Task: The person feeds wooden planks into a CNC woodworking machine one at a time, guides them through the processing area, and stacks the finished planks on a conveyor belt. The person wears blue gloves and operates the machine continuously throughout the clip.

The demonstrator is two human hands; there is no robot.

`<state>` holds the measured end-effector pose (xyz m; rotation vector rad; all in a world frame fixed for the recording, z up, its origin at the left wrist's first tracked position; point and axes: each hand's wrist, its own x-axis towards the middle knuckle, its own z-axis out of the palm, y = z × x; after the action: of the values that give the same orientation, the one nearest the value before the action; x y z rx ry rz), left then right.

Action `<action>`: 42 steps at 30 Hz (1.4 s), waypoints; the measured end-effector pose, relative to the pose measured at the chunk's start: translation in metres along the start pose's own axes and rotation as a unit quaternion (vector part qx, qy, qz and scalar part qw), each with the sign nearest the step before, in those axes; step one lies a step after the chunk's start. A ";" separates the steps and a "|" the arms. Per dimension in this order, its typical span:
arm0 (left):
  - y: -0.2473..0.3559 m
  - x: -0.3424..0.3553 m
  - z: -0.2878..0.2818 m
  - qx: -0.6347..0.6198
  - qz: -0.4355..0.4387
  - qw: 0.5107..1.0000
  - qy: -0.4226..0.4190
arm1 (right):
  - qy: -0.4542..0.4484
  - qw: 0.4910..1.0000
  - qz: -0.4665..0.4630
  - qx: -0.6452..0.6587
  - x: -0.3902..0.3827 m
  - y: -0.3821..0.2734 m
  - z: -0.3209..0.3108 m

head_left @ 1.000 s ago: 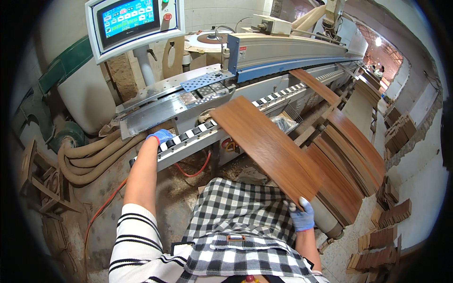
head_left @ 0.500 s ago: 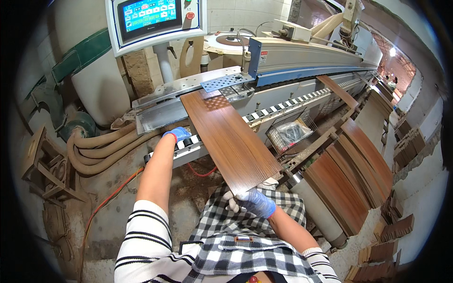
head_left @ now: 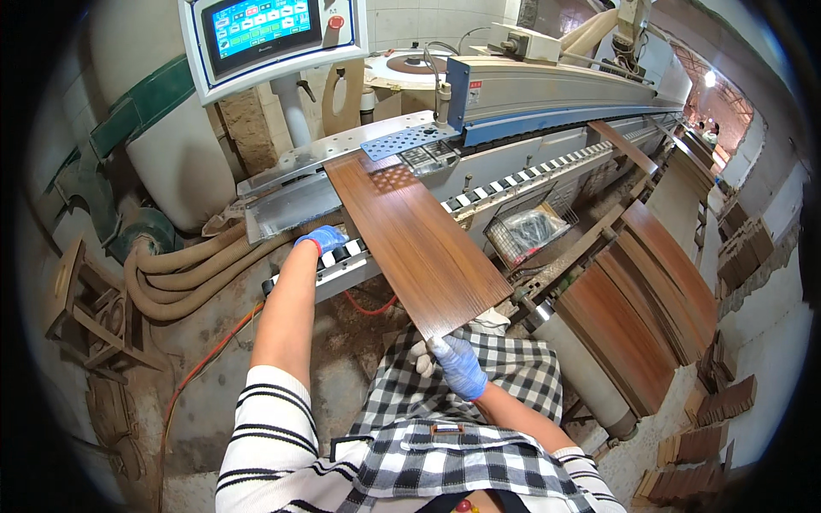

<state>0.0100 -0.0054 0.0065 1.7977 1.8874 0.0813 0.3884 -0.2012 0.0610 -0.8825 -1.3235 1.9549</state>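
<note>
A wide brown wood-grain board (head_left: 419,244) lies slantwise over the machine's roller rail (head_left: 342,254), its far end by a perforated blue plate (head_left: 406,144). My right hand (head_left: 459,368), in a blue glove with pale fingertips, grips the near left corner of the board, thumb on top and fingers at the edge below. Beside the board's left edge, my left hand (head_left: 323,239), also blue-gloved, rests at the roller rail. Its fingers are mostly hidden, so their grip cannot be made out.
A lit control screen (head_left: 262,30) stands at the far left. Beyond the board runs a long machine beam (head_left: 547,94), with a narrow board (head_left: 623,147) farther along. Stacked brown boards (head_left: 620,333) lie at right, near a wire basket (head_left: 530,238). Thick hoses (head_left: 184,269) curl at left.
The narrow board has travelled farther along the machine. My right hand has turned slightly at the wide board's corner, its thumb now lying on top. The view has shifted a little.
</note>
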 end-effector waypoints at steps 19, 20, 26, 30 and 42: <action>0.003 0.005 0.000 0.019 0.010 1.000 0.000 | 0.241 0.958 -0.105 0.114 0.018 -0.016 -0.083; 0.003 0.003 0.000 0.022 0.006 1.000 -0.001 | 0.257 0.952 -0.106 0.127 0.020 -0.022 -0.089; -0.011 0.006 0.002 0.014 0.033 0.999 -0.002 | 0.309 0.931 -0.101 0.163 0.035 -0.041 -0.136; -0.016 0.012 0.006 0.002 0.059 0.998 -0.003 | 0.331 0.912 -0.158 0.181 0.034 -0.040 -0.172; -0.019 0.000 0.001 -0.097 -0.006 0.995 -0.006 | 0.801 0.589 -0.105 -0.032 -0.233 0.029 -0.276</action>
<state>-0.0065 -0.0082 -0.0020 1.6520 1.8142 0.2403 0.7428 -0.2460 0.0008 -1.6947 -0.2465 0.2728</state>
